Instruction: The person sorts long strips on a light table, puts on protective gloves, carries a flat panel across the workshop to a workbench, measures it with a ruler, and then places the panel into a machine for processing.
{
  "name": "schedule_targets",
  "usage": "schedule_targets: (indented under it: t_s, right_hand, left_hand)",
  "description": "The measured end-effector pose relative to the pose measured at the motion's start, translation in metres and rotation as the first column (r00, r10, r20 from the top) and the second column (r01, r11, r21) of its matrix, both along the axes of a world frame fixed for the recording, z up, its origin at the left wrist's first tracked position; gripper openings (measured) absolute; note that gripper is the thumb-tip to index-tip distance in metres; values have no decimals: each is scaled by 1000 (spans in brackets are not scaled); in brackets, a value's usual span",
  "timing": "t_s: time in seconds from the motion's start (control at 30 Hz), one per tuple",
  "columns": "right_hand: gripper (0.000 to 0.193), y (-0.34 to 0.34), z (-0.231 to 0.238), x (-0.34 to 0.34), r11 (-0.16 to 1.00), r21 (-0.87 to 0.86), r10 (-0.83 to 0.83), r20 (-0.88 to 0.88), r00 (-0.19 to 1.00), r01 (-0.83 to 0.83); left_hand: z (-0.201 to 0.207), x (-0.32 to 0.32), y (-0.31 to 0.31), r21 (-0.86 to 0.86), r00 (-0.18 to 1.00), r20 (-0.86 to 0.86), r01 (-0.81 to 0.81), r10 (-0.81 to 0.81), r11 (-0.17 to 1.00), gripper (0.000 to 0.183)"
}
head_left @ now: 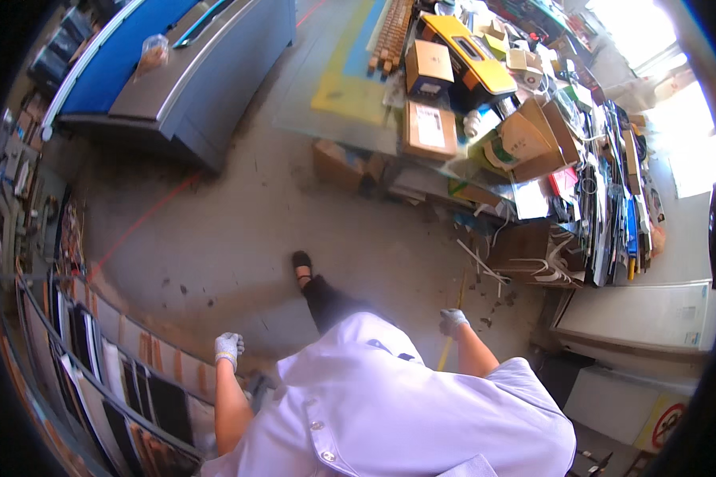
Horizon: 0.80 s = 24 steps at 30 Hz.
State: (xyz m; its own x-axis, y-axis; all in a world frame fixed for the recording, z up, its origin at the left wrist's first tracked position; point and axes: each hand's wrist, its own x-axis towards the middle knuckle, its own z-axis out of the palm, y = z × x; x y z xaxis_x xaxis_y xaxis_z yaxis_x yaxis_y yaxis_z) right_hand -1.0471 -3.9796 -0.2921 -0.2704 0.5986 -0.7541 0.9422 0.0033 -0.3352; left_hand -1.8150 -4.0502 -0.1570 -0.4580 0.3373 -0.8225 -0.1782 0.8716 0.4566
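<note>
While the gloved right hand [453,321] has its grip closed around a yellow stick [457,306], the left hand [228,347] hangs loosely curled, holding nothing, above the concrete floor [239,230].

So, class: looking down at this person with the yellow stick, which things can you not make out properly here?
- Yellow stick, head view: lower end hidden behind the shirt; far end too thin to follow among debris.
- Right hand: gloved, so its grip is unclear.
- Left hand: whether it touches the rack cannot be told.
- Second foot: hidden under the body.
- Round sign: cut off by the picture's rim.
</note>
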Motion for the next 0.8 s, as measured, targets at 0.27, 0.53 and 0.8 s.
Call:
schedule_targets:
  t_s: [0.27,0.53,0.8]
  right_hand:
    - [28,224,-69,-267,981,-195,9,97,995,10]
    - [38,498,156,-601,797,457,510,-156,846,-396]
    - [49,561,144,-673,910,276,-293,-95,951,308]
  left_hand:
    - [44,-145,208,247,981,-64,193,-182,950,11]
    - [-1,-338,214,13,999,-36,-20,20,1000,11]
    - [-20,-486,421,-35,534,-709,624,-459,781,49]
